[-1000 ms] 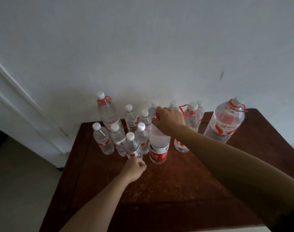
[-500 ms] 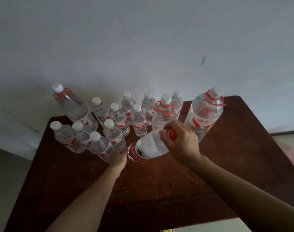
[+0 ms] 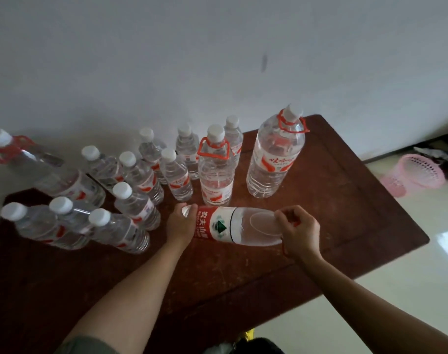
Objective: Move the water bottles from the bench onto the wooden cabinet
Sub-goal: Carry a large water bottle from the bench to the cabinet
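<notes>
I'm holding the red-labelled bottle (image 3: 233, 226) on its side above the wooden top (image 3: 345, 200), long axis running left-right, neck toward my right hand (image 3: 298, 232), which is closing on it; my left hand (image 3: 179, 226) is cupping the base. Looks like mid-carry, so next I'm needing to stand it upright by the cluster of bottles (image 3: 131, 190).

Standing bottles (image 3: 215, 169) are crowding the cabinet's (image 3: 345, 200) back and left, blocking reaches there; its front and right are lying bare, leaving passage.
</notes>
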### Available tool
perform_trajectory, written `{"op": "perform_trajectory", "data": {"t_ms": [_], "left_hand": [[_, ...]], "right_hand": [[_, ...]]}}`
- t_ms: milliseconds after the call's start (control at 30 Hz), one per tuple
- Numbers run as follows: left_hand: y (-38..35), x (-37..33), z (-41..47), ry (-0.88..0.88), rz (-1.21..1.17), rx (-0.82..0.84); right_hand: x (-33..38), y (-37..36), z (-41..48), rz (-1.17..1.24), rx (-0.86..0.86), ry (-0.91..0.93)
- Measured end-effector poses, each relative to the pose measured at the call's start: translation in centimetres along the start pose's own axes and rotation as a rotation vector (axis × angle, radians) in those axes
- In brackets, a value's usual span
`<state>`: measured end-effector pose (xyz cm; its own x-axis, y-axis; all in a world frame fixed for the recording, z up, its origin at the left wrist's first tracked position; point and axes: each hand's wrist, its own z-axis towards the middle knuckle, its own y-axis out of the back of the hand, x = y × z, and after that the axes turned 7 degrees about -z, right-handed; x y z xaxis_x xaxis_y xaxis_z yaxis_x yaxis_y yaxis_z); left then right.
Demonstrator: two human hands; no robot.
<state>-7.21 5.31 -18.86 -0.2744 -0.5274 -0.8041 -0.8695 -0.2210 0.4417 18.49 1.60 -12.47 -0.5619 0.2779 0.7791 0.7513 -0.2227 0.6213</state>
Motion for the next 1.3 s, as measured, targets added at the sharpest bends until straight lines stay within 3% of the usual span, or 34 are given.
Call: {"op": "perform_trajectory", "data": {"t_ms": [233, 633, 867, 1133, 1300], "left_hand": [[0.8, 2.5, -4.6, 0.07, 0.028, -0.1], [7.1, 9.9, -21.0, 0.362, -0.141, -0.595], [14.0, 19.6, -38.2, 0.575, -0.346, -1.033], [19.6, 32.7, -58.5, 0.775, -0.566, -1.377], [23.0, 40.8, -72.3, 0.924, -0.628, -1.506]], "right_hand": [[0.2, 0.6, -1.1, -0.044, 0.055, 0.105], [3.1, -2.0, -6.6, -0.036, 0.515, 0.58], [6.4, -5.7, -22.8, 0.004, 0.925, 0.992], [7.4, -9.2, -47.4, 0.106, 1.269, 1.319], [5.9, -9.5, -64.6, 0.166, 1.449, 1.483]]}}
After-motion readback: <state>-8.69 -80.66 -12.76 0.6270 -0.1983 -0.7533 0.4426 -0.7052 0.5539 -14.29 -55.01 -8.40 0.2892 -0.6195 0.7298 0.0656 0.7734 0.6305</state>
